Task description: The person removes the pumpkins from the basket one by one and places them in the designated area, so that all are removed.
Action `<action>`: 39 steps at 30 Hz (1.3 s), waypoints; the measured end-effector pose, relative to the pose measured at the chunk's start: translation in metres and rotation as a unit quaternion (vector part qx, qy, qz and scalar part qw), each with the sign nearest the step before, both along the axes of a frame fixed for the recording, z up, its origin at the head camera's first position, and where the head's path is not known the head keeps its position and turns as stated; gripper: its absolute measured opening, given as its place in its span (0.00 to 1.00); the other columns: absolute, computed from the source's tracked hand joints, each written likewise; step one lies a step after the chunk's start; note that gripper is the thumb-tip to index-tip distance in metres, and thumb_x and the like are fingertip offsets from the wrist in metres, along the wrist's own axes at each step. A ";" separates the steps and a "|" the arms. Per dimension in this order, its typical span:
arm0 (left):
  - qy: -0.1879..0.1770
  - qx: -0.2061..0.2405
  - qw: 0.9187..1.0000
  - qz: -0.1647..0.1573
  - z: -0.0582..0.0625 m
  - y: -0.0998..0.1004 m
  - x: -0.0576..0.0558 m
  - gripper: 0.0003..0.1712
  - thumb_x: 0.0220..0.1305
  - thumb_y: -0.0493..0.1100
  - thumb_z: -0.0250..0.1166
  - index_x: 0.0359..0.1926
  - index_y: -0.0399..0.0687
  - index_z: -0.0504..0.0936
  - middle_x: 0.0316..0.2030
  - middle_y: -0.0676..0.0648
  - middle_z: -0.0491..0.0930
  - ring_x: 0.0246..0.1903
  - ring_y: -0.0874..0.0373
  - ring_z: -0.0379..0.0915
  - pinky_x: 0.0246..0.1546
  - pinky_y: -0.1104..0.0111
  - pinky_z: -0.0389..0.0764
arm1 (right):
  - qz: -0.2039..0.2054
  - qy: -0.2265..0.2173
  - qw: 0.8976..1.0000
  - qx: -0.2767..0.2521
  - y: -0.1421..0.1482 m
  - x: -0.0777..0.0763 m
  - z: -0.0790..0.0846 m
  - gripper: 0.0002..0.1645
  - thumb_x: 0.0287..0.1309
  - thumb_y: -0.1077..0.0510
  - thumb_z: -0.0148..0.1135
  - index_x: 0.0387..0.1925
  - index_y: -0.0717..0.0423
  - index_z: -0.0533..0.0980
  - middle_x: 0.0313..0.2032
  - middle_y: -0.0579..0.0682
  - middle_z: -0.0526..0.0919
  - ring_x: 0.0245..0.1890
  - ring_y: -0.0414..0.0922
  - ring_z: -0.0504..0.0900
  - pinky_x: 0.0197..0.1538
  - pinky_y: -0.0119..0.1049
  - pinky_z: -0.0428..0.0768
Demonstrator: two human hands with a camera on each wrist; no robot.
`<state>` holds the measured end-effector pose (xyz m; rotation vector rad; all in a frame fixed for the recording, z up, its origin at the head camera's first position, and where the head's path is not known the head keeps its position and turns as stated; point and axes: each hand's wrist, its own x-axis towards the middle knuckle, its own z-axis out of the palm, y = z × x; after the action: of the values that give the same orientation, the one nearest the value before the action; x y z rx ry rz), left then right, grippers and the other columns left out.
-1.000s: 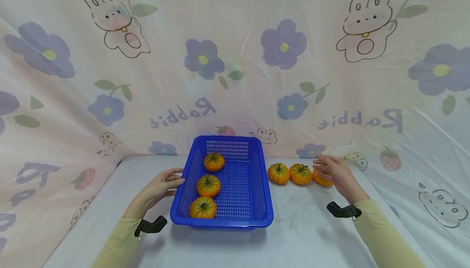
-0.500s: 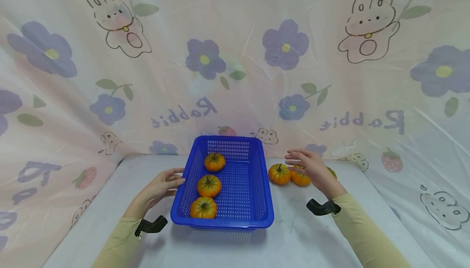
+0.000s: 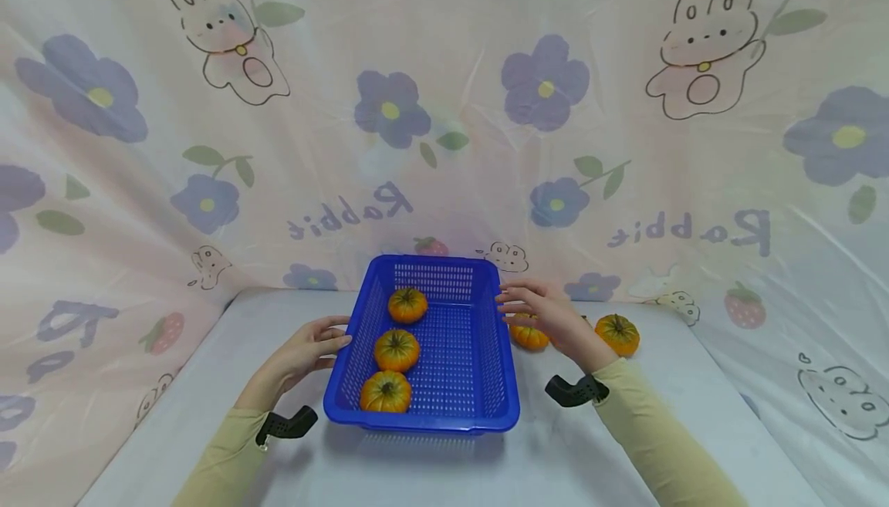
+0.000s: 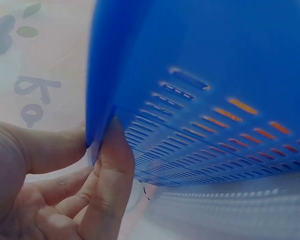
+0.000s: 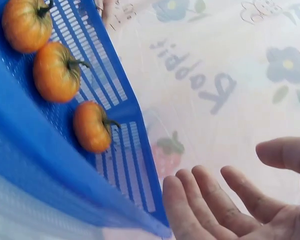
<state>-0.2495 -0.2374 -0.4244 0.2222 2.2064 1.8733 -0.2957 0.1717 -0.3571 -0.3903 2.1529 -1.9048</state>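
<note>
Basket (image 3: 430,420): my left hand (image 3: 302,354) pinches left edge; right hand (image 3: 556,320), spread, empty, has moved near right edge, pumpkins (image 3: 397,350) unmoved.

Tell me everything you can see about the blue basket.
The blue basket is rectangular, looks plastic, with a smooth rim and slotted walls and floor. It stands upright on the white tabletop, three orange pumpkins inside along its left. The left hand pinches its left rim; whether the right hand touches it is unclear.
</note>
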 end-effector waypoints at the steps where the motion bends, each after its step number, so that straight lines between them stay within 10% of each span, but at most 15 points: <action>1: 0.000 0.001 1.000 -0.002 0.000 0.000 0.000 0.36 0.68 0.44 0.60 0.69 0.34 0.55 0.48 0.35 0.75 0.42 0.50 0.78 0.47 0.59 0.79 | 0.005 -0.003 1.000 0.000 -0.005 0.001 -0.001 0.25 0.70 0.52 0.52 0.60 0.65 0.68 0.54 0.68 0.74 0.54 0.62 0.75 0.53 0.51 0.76; 26: -0.007 0.004 1.000 0.000 0.000 0.001 -0.001 0.37 0.69 0.45 0.59 0.70 0.35 0.55 0.49 0.36 0.75 0.44 0.51 0.77 0.48 0.59 0.78 | 0.178 -0.061 0.982 0.012 -0.092 0.010 -0.035 0.23 0.73 0.52 0.46 0.55 0.68 0.72 0.50 0.67 0.78 0.51 0.61 0.78 0.50 0.49 0.78; 39: -0.010 0.012 1.000 0.001 -0.003 0.000 -0.002 0.36 0.68 0.44 0.60 0.70 0.35 0.55 0.49 0.36 0.75 0.43 0.51 0.78 0.47 0.60 0.79 | 0.203 -0.090 0.973 0.069 -0.103 0.017 -0.037 0.27 0.68 0.50 0.53 0.55 0.70 0.73 0.50 0.69 0.78 0.48 0.64 0.79 0.49 0.55 0.77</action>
<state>-0.2516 -0.2378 -0.4276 0.2047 2.1729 1.8945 -0.2787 0.0691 -0.3939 -0.5561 1.8985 -1.4969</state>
